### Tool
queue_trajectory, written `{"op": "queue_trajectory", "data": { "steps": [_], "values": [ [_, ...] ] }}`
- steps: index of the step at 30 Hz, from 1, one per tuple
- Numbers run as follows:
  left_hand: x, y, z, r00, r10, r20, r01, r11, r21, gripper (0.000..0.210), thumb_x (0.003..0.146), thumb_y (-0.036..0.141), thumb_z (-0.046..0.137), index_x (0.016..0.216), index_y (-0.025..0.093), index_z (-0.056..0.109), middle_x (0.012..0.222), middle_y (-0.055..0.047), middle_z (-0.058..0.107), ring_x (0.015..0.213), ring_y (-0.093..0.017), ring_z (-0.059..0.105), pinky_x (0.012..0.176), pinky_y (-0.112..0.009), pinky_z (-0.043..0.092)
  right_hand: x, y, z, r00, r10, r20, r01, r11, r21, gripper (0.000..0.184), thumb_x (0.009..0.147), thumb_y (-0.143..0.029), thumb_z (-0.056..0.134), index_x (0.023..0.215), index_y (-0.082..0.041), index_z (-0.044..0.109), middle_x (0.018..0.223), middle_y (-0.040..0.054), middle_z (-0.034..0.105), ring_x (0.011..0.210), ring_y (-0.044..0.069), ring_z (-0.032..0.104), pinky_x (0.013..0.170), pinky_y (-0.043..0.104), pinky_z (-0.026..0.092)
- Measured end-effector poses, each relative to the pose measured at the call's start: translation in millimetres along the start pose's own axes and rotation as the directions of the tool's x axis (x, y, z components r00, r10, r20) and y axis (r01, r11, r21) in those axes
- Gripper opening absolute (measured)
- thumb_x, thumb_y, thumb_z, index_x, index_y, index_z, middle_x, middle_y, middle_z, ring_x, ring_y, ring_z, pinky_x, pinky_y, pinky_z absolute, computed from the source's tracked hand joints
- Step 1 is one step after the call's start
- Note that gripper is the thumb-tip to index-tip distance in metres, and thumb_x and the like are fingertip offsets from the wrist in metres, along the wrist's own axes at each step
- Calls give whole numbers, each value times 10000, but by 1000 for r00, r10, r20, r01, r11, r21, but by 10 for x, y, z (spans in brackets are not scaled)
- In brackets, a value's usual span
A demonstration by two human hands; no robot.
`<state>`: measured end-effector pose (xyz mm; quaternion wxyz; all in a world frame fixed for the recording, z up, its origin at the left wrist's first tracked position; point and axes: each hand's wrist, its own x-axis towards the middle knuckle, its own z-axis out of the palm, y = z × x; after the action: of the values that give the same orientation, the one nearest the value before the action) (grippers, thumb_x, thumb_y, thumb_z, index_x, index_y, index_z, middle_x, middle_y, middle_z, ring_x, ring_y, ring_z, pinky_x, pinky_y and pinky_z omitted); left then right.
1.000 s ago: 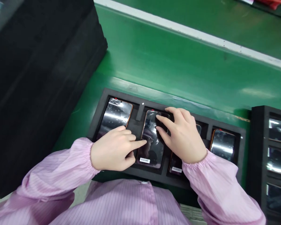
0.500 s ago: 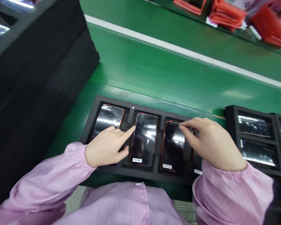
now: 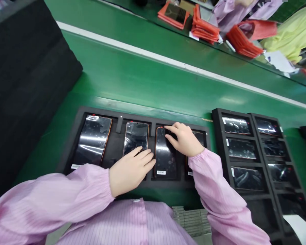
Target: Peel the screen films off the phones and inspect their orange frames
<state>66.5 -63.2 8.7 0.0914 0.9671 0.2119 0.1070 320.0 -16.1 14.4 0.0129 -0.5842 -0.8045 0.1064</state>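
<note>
A black foam tray (image 3: 117, 124) in front of me holds several smartphones with orange edges, each in its own slot. My left hand (image 3: 132, 170) is open, palm down, over the lower part of the second phone (image 3: 136, 134). Its fingertips reach the left edge of the third phone (image 3: 164, 156), which has a white label near its bottom. At the top right corner of that phone is my right hand (image 3: 183, 139), its thumb and forefinger apart with nothing visible between them. The leftmost phone (image 3: 93, 141) lies uncovered, while my right hand and sleeve partly hide the rightmost phone (image 3: 199, 136).
A tall stack of black foam (image 3: 33, 68) stands at the left. More trays of phones (image 3: 252, 136) lie at the right. Red-orange pouches (image 3: 205, 29) are across the green bench (image 3: 142, 78), near other people's sleeves.
My view has shifted to the right. My left hand has moved from the second phone's left edge to across its lower part. My right hand stays near the third phone's top corner.
</note>
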Motion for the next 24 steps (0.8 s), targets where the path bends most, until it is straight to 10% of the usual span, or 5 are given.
{"op": "queue_trajectory", "data": {
  "steps": [14, 24],
  "values": [
    [-18, -211, -142, 948, -243, 208, 267, 959, -99, 302, 846, 433, 654, 971, 159, 646, 968, -50, 659, 979, -245, 614, 910, -434, 413, 469, -404, -22, 990, 142, -26, -138, 984, 116, 192, 884, -316, 696, 1027, -200, 749, 924, 74, 644, 892, 230, 568, 817, 368, 404],
    [263, -171, -182, 886, -365, 286, 393, 918, -46, 327, 817, 452, 690, 923, 148, 635, 863, -58, 695, 901, -254, 633, 843, -404, 434, 387, -61, 65, 974, -101, -202, 174, 906, 386, 76, 821, -142, 712, 832, -210, 743, 856, 17, 646, 811, 158, 618, 788, 319, 458]
  ]
}}
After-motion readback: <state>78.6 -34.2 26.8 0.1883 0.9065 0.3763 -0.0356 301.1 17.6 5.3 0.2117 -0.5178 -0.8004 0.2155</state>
